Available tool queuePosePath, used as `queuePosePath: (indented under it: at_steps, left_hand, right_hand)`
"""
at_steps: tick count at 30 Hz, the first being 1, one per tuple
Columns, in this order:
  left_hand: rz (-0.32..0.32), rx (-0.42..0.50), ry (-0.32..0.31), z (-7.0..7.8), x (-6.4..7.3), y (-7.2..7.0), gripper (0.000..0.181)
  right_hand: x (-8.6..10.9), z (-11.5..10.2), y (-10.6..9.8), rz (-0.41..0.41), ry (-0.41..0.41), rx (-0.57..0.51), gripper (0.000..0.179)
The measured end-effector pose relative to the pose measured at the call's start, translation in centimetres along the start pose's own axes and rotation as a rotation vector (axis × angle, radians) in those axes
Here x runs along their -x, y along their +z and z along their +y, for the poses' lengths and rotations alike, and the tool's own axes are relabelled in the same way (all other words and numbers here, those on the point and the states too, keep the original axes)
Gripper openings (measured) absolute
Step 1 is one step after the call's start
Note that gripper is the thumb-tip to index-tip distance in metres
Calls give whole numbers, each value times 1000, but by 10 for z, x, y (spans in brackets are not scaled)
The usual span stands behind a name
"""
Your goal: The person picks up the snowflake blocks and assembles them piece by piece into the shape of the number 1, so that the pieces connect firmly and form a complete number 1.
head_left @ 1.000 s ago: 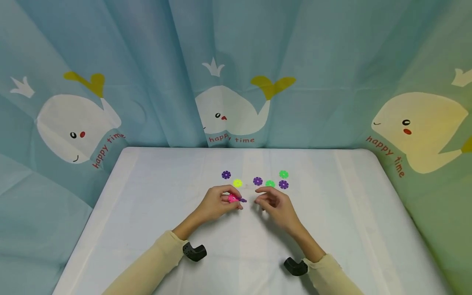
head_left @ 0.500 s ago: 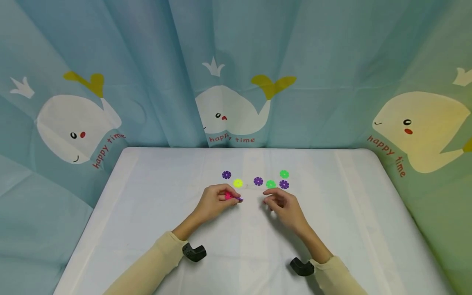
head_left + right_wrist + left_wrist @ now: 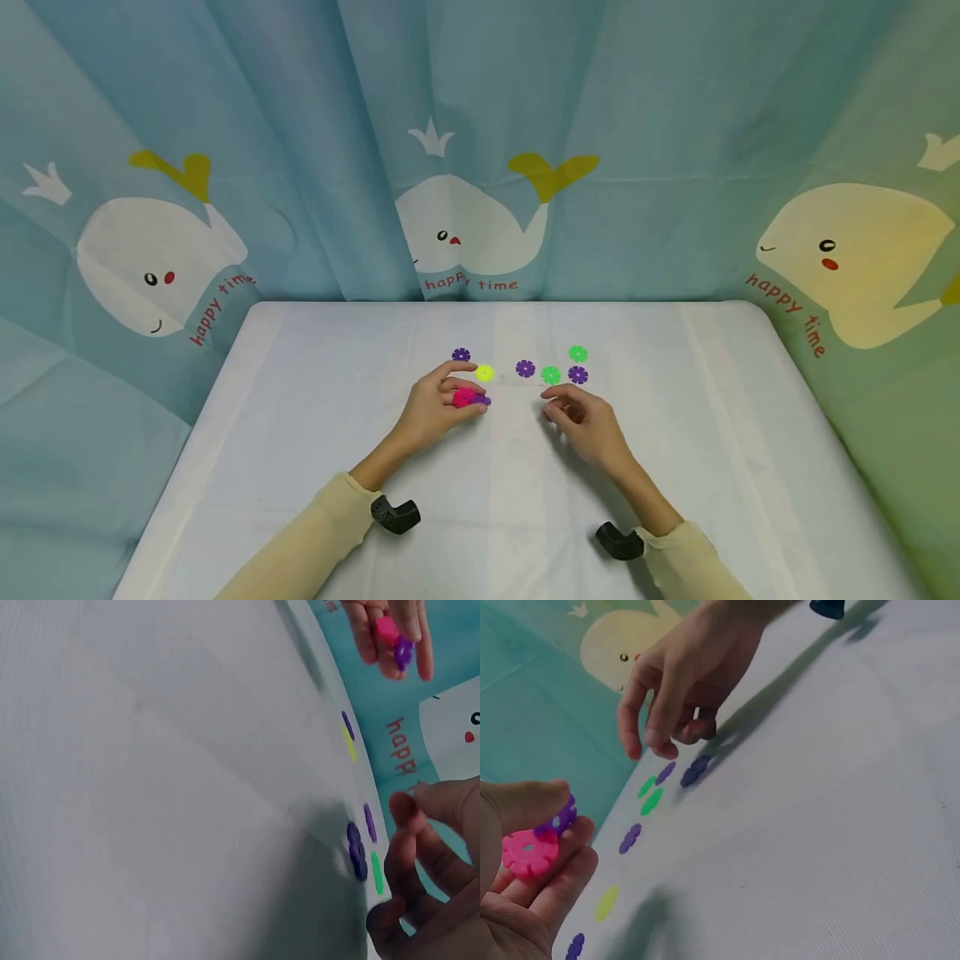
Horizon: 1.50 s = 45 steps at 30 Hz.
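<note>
My left hand [image 3: 435,406] pinches a pink snowflake disc [image 3: 529,853] and a purple snowflake disc [image 3: 558,822] that is slotted against it, thumb on top and fingers beneath. The pair is raised over the white table. My right hand [image 3: 588,423] hovers to the right with fingers loosely curled and nothing between them. Under it a dark purple disc [image 3: 696,771] lies in its shadow, mostly hidden from the head view. Just beyond the left fingertips lies a yellow disc [image 3: 484,373].
Toward the back of the table [image 3: 360,333] lie a purple disc [image 3: 461,355], another purple disc [image 3: 525,368], a green disc [image 3: 551,375], a second green disc [image 3: 577,354] and one more purple disc [image 3: 577,375]. A whale-print curtain [image 3: 645,100] hangs behind.
My right hand has drawn away to the right from the left hand. The left hand has shifted slightly left and turned the joined discs, its index finger now lifted and straighter.
</note>
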<state>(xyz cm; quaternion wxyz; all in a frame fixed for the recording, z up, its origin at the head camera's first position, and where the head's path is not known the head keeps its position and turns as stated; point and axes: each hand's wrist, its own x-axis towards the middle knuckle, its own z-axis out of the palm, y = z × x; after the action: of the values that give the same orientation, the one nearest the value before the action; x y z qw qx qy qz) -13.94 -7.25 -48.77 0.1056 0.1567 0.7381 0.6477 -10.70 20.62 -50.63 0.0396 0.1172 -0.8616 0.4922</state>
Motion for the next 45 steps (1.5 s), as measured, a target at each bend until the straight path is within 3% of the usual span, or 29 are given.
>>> queuePosePath:
  at_steps: [2,10,19,28,37,45]
  left_hand:
    - [-5,8,-18,0,0,0,55]
    - [-8,-30,-115,2,3,0,30]
    - [-39,-30,-118,2,2,-1,46]
    - [-56,9,-144,3,4,-3,44]
    - [-65,-33,-132,3,3,-2,38]
    - [-61,-138,-110,2,4,0,38]
  right_hand:
    - [1,2,-2,21,-19,74,16]
    - [3,6,-4,9,-51,175,16]
    - [1,8,-4,-8,-64,224,16]
    - [0,11,-5,3,-106,251,19]
    - [0,12,-6,-8,-115,258,20]
    - [-2,7,-10,-99,-53,385,37]
